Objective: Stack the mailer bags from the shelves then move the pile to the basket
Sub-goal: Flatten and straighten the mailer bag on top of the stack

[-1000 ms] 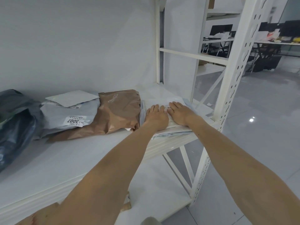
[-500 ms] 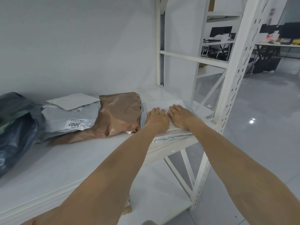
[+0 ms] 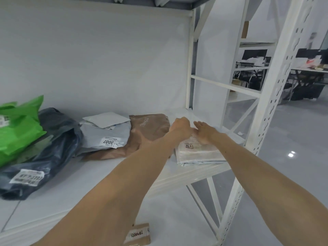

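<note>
1. White metal shelving (image 3: pixel 79 174) holds a pile of pale plastic mailer bags (image 3: pixel 197 151) at its right end.
2. Right hand (image 3: pixel 204 133) lies flat on it. Left hand (image 3: pixel 181 127) curls at its far edge, grip unclear.
3. Stacking step: next, probably add the crumpled brown mailer bag (image 3: pixel 150 128) alongside.

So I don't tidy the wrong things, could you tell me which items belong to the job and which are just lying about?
Job: pile under the left hand and right hand; brown bag; grey bag; white envelope; dark bag; green bag.
Lying about: labelled box below; far tables.
</note>
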